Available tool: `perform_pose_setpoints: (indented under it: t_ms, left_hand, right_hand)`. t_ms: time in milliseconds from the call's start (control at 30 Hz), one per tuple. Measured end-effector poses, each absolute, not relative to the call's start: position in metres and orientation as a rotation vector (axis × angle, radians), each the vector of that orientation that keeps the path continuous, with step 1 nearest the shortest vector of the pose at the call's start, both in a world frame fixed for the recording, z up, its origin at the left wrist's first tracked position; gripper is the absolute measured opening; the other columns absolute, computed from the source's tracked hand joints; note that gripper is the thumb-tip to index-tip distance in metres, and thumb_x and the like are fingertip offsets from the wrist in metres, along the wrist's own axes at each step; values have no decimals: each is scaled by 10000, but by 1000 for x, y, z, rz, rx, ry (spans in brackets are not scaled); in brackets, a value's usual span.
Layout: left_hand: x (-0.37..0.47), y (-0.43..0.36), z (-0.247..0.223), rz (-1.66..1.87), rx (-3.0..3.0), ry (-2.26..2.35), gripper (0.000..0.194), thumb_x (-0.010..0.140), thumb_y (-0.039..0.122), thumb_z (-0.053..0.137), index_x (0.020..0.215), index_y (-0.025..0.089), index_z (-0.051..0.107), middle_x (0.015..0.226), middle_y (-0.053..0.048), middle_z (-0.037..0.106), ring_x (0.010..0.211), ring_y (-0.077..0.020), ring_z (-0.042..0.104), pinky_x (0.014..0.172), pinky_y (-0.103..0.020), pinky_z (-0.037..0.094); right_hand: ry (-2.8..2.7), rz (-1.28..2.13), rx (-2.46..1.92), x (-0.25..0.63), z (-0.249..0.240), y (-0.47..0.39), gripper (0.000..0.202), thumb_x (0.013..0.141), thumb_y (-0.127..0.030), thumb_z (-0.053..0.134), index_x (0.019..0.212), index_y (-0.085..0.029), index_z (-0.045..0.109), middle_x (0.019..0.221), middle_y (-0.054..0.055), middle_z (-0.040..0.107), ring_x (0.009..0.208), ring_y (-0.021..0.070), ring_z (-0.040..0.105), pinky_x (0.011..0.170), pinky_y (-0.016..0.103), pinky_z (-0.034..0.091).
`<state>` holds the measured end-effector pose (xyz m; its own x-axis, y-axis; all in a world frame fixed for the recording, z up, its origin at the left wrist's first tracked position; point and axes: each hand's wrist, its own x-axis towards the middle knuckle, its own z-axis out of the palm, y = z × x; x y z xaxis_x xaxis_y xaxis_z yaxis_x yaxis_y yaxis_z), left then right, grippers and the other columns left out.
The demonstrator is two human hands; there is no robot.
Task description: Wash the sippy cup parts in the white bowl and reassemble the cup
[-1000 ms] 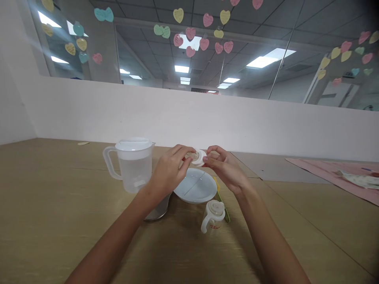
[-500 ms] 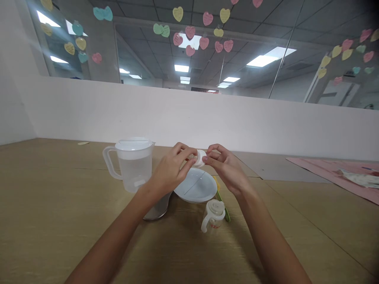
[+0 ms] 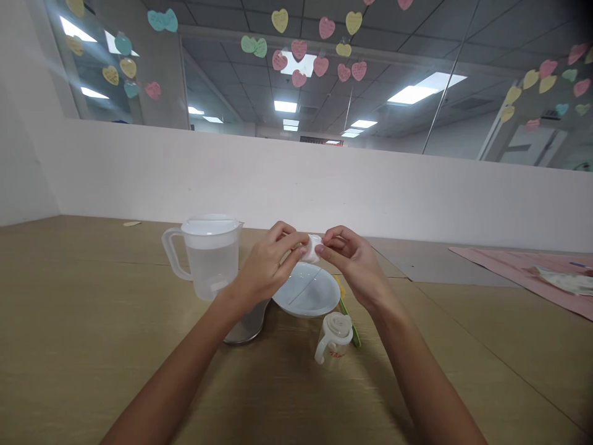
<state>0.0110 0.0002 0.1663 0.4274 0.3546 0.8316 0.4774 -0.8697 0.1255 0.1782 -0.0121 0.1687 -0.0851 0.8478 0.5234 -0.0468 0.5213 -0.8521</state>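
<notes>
Between the fingertips of both hands is a small white object [image 3: 314, 249], held above the far edge of a pale plate [image 3: 308, 293]; its exact kind is too small to tell. My left hand [image 3: 271, 256] pinches it from the left, thumb and fingers closed. From the right, my right hand [image 3: 354, 262] grips its other side with thumb and forefinger. A clear cup with a white lid and handle [image 3: 334, 337] stands in front of the plate. Beside it lies a green-handled utensil [image 3: 351, 318] with a yellow end, partly hidden.
A translucent lidded pitcher [image 3: 210, 259] stands left of my left hand. Under my left forearm a grey metal container [image 3: 250, 324] is partly covered. A pink cloth [image 3: 504, 262] lies at the right, a flat pale piece [image 3: 132, 224] at the back left. A white wall [image 3: 296, 179] bounds the table.
The white object has turned slightly between my fingers. Both hands stay in nearly the same place, and the things on the table have not moved.
</notes>
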Motion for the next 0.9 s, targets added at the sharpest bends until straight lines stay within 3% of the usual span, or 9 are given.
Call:
perform_pose_setpoints:
  t_ms: [433, 667, 767, 900]
  left_hand:
    - [12, -1, 166, -1425, -2549, -718, 157, 897, 175, 399, 890, 181, 555, 869, -34, 449, 776, -134, 483, 712, -264, 426]
    - [13, 1, 166, -1474, -2557, -735, 91, 874, 211, 475, 956, 195, 510, 921, -40, 535, 864, -157, 530, 777, -295, 450]
    - [13, 4, 164, -1525, -2585, -778, 164, 848, 218, 530, 1005, 203, 484, 938, -34, 582, 870, -157, 563, 774, -295, 473]
    - [13, 4, 163, -1640, -2647, -786, 317, 834, 202, 553, 1127, 224, 433, 1022, -46, 603, 902, -152, 598, 797, -289, 498]
  right_hand:
    - [-1504, 865, -715, 176, 171, -15, 271, 627, -368, 735, 695, -204, 531, 695, -9, 555, 708, 135, 544, 669, 272, 450]
    - [-1563, 652, -825, 190, 170, -8, 172, 669, -286, 690, 793, -212, 598, 834, 23, 617, 786, 169, 576, 706, 319, 474]
    - [-1609, 441, -811, 193, 169, -6, 160, 714, -255, 651, 870, -222, 641, 1009, 43, 623, 937, 201, 564, 800, 359, 473]
    - [-1773, 468, -766, 193, 168, -8, 174, 778, -237, 598, 940, -238, 662, 1028, 35, 646, 973, 201, 578, 876, 382, 456]
